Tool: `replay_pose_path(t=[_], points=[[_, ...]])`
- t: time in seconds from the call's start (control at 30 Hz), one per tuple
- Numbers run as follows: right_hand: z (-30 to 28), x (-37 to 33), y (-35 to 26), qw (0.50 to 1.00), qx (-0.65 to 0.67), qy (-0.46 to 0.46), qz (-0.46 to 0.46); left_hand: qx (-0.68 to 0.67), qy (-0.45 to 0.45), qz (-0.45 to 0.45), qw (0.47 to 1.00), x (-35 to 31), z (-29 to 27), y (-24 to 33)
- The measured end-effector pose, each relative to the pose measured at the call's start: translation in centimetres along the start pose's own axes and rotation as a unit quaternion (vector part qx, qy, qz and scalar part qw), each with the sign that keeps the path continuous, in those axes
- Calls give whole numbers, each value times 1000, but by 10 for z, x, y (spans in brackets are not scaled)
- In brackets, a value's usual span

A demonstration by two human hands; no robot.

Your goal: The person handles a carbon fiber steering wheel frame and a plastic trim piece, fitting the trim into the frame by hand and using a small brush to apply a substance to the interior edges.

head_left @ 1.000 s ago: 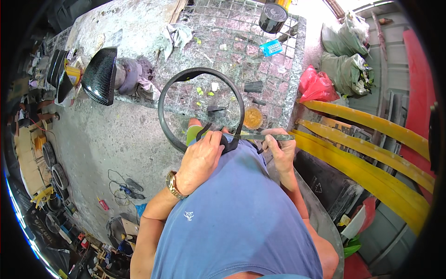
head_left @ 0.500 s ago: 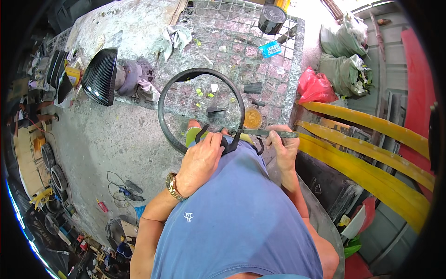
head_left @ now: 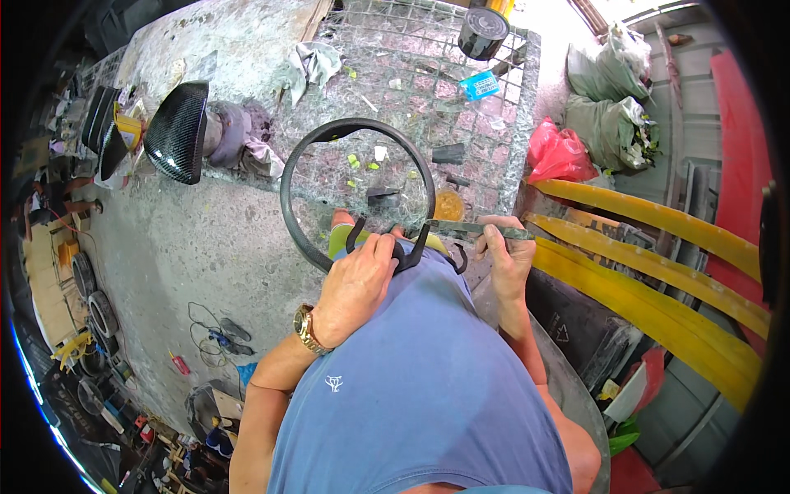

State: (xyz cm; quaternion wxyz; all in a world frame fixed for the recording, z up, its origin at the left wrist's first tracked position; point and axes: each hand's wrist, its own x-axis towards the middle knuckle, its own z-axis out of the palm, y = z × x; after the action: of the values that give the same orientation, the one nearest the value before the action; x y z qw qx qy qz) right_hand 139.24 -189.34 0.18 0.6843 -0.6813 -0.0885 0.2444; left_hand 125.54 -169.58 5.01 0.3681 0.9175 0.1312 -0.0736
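Observation:
My left hand, with a gold watch on its wrist, is closed on the lower hub of a black steering wheel. The wheel leans against my lap, its ring reaching over the workbench edge. In my right hand is a narrow, flat grey-green file, pinched between thumb and fingers. Its tip lies at the wheel's lower right, by the upright black spoke; whether it touches cannot be made out. My left fingertips partly hide the hub.
The dusty workbench carries dark pads, a cloth, a black can, a blue packet and an amber round container. Left stands a glossy carbon-patterned shell. Long yellow panels jut in close at right.
My right hand has shifted slightly right and away from me, drawing the file with it. The left hand and the steering wheel stay almost where they were.

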Motion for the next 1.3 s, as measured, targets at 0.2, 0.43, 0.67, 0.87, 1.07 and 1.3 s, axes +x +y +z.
replay_pose_path(t=[0.2, 0.43, 0.67, 0.87, 1.07, 1.3], points=[[-2, 1, 3, 1000, 14, 8, -7, -15, 1, -9, 1000, 0, -1, -1], [-30, 12, 0, 978, 203, 54, 6, -82, 15, -23, 996, -2, -5, -19], [-43, 11, 4, 964, 264, 43, 0, -141, 19, -39, 989, -4, 0, -42], [-32, 8, 6, 963, 251, -78, -58, -168, 27, -42, 985, -7, -1, -40], [-21, -1, 15, 974, 194, -119, -20, -162, 37, -42, 985, -10, 2, -40], [-16, -3, 29, 970, 200, -133, 40, -188, 25, -47, 981, -12, 4, -42]])
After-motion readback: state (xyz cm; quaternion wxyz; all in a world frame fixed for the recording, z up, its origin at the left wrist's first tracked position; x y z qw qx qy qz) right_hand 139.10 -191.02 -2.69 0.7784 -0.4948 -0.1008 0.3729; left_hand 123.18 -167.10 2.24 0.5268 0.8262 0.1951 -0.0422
